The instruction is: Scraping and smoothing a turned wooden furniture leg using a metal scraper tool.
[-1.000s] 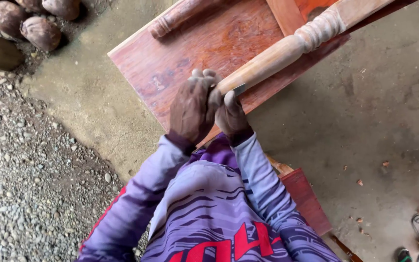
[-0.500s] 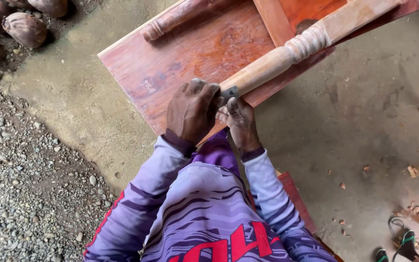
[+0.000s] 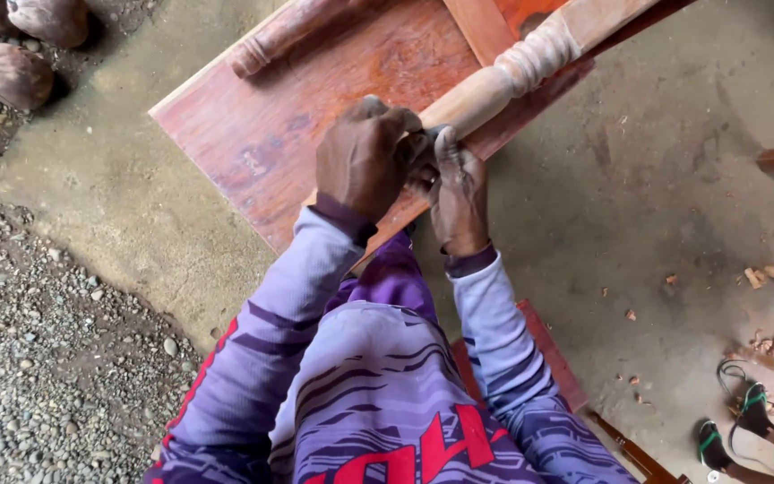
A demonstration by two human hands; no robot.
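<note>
Hands shifted up the turned wooden leg [image 3: 494, 85], left hand [image 3: 365, 157] and right hand [image 3: 459, 193] clasped round its lower end

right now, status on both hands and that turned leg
Left hand and right hand closed around end of turned wooden leg. Leg lies over red-brown panel. Nothing obstructing.

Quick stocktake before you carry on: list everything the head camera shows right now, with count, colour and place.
turned wooden leg: one, pale bare wood, across the board, its end at both hands
second turned leg: one, reddish, top left on the board
wooden board: one, red-brown, on the concrete floor
coconut husks: several, brown, top left
gravel: grey, left
wood chips: scattered, right
sandals: dark, green-strapped, bottom right
left hand: over the leg's end
right hand: beside it, at the same end
</note>
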